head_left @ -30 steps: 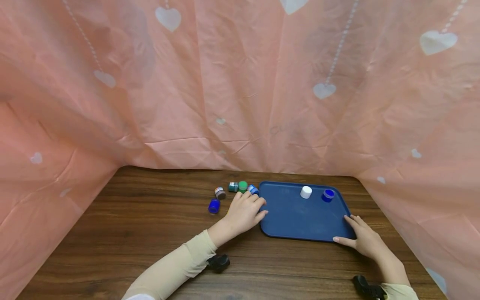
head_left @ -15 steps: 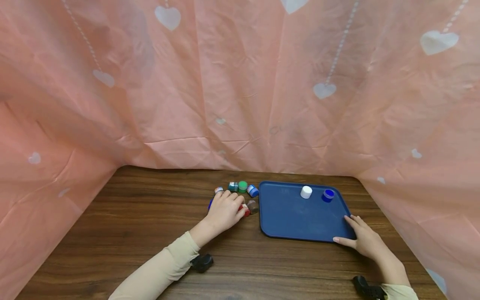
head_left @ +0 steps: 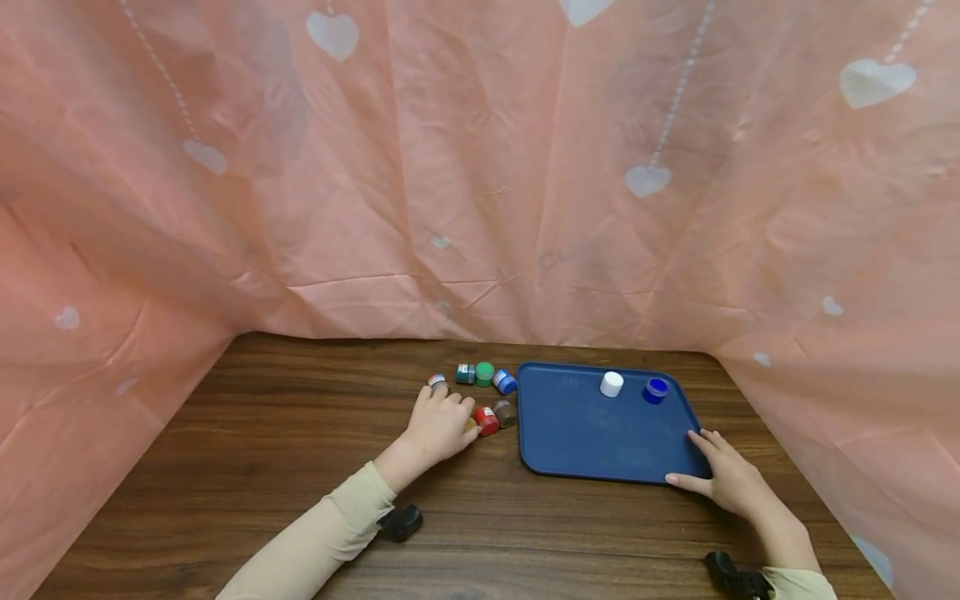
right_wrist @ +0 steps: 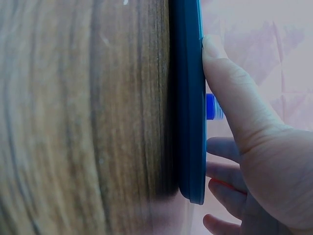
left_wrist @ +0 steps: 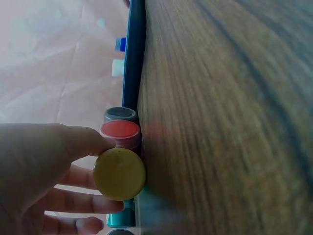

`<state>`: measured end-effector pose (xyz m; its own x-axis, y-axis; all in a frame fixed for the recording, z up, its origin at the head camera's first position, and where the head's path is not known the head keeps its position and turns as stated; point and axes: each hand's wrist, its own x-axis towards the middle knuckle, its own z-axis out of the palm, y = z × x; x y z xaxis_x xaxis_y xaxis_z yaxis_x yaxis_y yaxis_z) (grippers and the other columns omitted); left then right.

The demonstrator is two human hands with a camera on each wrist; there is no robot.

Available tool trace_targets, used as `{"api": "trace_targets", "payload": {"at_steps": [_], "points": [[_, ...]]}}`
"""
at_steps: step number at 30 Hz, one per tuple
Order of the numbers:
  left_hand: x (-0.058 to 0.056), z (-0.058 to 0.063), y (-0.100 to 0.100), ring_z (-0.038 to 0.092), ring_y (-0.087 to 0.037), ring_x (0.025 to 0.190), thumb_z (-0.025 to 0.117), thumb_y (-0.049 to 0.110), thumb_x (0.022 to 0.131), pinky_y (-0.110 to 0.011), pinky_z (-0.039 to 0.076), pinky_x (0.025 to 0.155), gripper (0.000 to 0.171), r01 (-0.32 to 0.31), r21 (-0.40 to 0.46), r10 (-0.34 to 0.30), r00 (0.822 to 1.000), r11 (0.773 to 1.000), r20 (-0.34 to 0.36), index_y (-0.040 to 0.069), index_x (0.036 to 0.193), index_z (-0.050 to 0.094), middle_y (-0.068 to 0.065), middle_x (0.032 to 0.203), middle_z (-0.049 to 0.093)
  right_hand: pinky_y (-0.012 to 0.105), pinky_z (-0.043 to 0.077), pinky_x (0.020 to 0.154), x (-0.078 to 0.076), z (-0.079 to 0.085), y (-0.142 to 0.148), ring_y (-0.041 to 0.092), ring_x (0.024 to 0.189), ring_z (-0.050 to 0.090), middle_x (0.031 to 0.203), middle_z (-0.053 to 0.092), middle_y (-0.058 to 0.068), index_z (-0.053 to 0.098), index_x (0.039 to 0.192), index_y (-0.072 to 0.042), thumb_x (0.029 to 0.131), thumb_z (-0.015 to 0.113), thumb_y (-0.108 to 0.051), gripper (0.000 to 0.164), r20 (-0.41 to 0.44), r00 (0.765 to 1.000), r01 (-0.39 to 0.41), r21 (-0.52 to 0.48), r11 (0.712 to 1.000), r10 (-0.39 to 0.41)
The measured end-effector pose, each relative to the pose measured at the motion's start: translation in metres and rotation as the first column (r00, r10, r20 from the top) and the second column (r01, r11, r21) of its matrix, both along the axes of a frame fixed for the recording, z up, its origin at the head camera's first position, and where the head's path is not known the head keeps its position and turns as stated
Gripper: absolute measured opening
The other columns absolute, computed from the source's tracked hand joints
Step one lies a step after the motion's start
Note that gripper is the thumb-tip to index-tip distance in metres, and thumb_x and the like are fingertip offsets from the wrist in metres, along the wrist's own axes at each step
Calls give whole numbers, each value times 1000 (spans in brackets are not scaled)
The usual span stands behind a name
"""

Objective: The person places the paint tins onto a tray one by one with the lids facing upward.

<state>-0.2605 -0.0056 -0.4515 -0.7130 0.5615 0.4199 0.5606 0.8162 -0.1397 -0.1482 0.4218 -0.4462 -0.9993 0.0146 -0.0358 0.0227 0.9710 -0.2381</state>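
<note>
My left hand (head_left: 433, 427) is down among small paint jars left of the tray. In the left wrist view its thumb and fingers pinch the edges of a yellow-lidded paint jar (left_wrist: 120, 174), which still sits low by the table. A red paint jar (head_left: 487, 421) and a brown one (head_left: 505, 413) lie just right of the hand. My right hand (head_left: 723, 475) rests at the near right corner of the blue tray (head_left: 600, 442), fairly straight thumb and fingers touching its rim. On the tray stand a white jar (head_left: 612, 384) and a dark blue jar (head_left: 656, 391).
Behind the left hand are a teal jar (head_left: 466, 373), a green one (head_left: 484, 374), a blue one (head_left: 505, 382) and a partly covered greyish jar (head_left: 438, 382). A pink curtain (head_left: 480, 208) closes off the back and sides of the wooden table (head_left: 300, 433).
My left hand has moved left from the tray's left edge to the yellow jar, uncovering the red and brown jars and covering the dark blue jar at the left. The right hand stays put.
</note>
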Motion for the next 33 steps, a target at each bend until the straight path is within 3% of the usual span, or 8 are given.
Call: {"api": "trace_targets", "payload": {"at_steps": [7, 21, 33], "points": [[0, -3, 1, 59, -25, 82, 70, 48, 81, -40, 38, 72, 32, 1, -5, -1, 998, 1000, 58, 17, 81, 63, 0, 81, 70, 72, 34, 94, 1, 0, 0, 63, 127, 33, 142, 31, 44, 39, 141, 12, 80, 70, -58, 98, 0, 1000, 1, 0, 1000, -1], [-1, 2, 0, 59, -23, 80, 72, 42, 75, -41, 39, 74, 30, 6, -5, -6, 997, 1000, 82, 16, 85, 61, 0, 81, 68, 73, 32, 95, 0, 2, -2, 63, 128, 31, 143, 29, 44, 38, 141, 12, 80, 69, -60, 100, 10, 1000, 7, -10, 1000, -7], [1, 12, -2, 57, -23, 79, 74, 43, 74, -38, 36, 70, 31, 6, 32, -7, 999, 999, 38, 16, 81, 60, 1, 76, 60, 72, 33, 94, 0, 2, -1, 63, 127, 32, 142, 30, 44, 39, 141, 13, 80, 69, -59, 99, 4, 1000, 2, -1, 1000, -2]]}}
